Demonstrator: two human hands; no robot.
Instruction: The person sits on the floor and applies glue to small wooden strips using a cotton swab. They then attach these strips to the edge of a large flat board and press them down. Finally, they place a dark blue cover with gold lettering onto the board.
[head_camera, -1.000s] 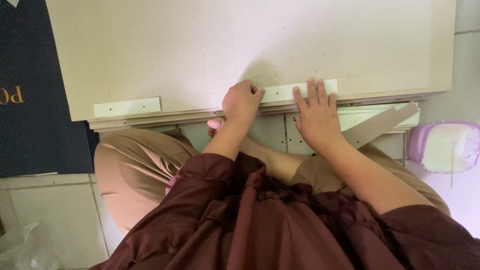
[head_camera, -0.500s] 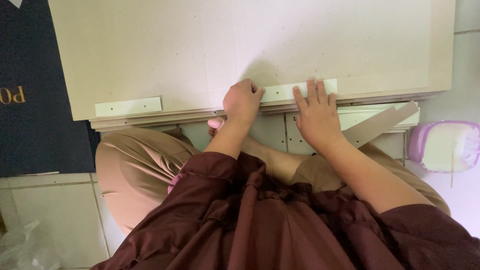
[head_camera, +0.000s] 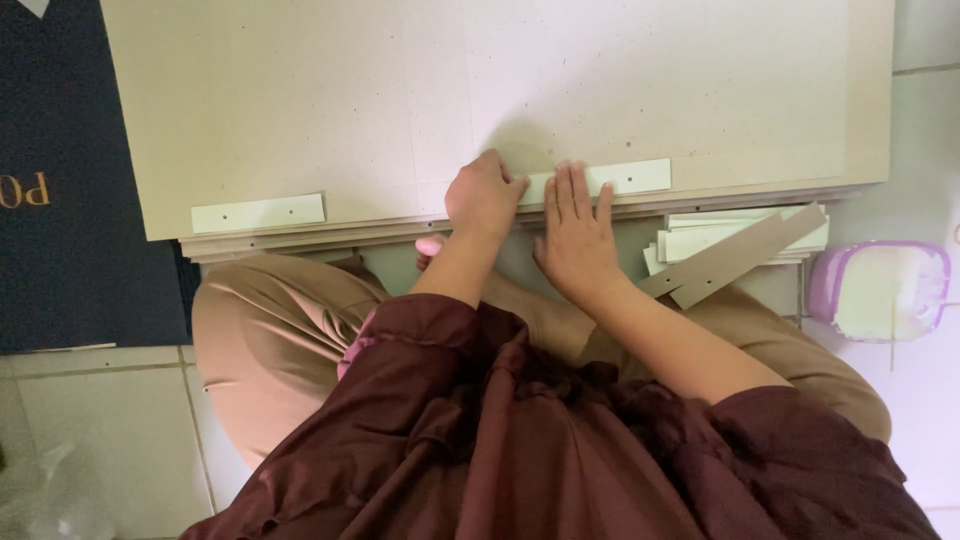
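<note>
A large beige board (head_camera: 400, 90) lies in front of me, its near edge over my knees. Two white strips are on it near that edge: one at the left (head_camera: 258, 212), and one in the middle (head_camera: 625, 178). My left hand (head_camera: 485, 195) is curled into a fist that presses on the middle strip's left end. Just to its right, my right hand (head_camera: 575, 235) lies flat with its fingers spread over that strip and the board's edge. A small pink thing (head_camera: 430, 245) shows under my left wrist; I cannot tell what it is.
A stack of white strips (head_camera: 700, 238) with grey cardboard strips (head_camera: 740, 258) across it lies at the right under the board's edge. A purple tub (head_camera: 880, 290) with white paste and a thin stick stands further right. A dark navy sheet (head_camera: 70, 200) lies left on the tiled floor.
My right hand has slid left along the middle white strip, closer to my left fist. My left hand and the board have stayed where they were.
</note>
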